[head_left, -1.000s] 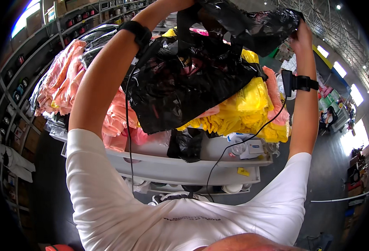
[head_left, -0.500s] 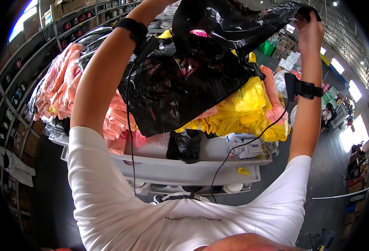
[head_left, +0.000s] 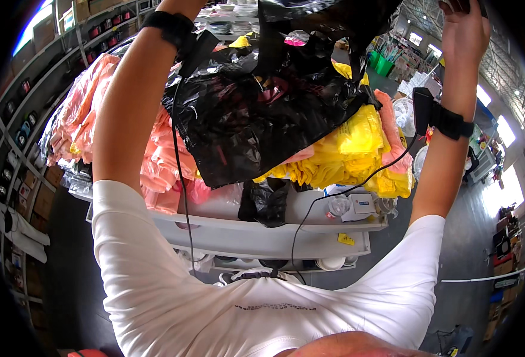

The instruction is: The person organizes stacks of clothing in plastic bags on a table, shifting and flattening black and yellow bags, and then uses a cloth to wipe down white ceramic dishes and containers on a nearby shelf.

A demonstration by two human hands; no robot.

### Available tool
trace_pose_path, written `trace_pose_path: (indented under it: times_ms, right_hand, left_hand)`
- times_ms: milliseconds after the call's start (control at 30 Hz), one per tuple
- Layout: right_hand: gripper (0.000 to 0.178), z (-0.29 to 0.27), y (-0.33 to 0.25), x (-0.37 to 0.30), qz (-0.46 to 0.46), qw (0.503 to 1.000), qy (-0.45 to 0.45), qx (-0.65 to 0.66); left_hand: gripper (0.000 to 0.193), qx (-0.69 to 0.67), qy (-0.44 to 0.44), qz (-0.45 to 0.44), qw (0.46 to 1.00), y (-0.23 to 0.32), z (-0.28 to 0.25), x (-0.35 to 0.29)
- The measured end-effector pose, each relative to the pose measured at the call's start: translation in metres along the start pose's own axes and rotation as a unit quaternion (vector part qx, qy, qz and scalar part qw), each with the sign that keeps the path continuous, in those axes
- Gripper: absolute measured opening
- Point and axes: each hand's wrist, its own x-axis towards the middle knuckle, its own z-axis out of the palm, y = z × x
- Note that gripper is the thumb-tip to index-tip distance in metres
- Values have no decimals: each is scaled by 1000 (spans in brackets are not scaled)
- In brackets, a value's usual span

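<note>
A black plastic bag is stretched up at the top of the view, its upper part cut off by the edge. My right hand is raised high at the upper right, fingers curled closed, a bit of dark film showing beside them. My left forearm reaches up on the left; the hand itself lies beyond the top edge. Beneath the raised bag, another spread of black plastic drapes over the stacked bags. Yellow plastic bags lie at its right and pink plastic bags at its left.
A grey shelf unit with a yellow tag stands below the pile, holding a small white box. Black cables hang from both wrist straps. Tall racks line the left side. A white fan stands at the right.
Both arms have risen and spread farther apart. The raised bag has gone up with them, and my left hand has left the view.
</note>
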Motion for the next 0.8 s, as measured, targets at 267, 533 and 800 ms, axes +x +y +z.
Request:
trace_pose_path:
  times_ms: [267, 533, 800]
  right_hand:
    - [22, -10, -15, -56, 20, 983, -92, 160]
    - [29, 53, -33, -181, -129, 821, -551, -71]
    - [27, 72, 19, -244, -106, 825, -552, -52]
  left_hand:
    - [29, 152, -291, 215, 920, -4, -103, -20]
    - [38, 328, -384, 240, 829, -20, -127, -65]
    - [93, 416, -340, 14, 843, -44, -107, -149]
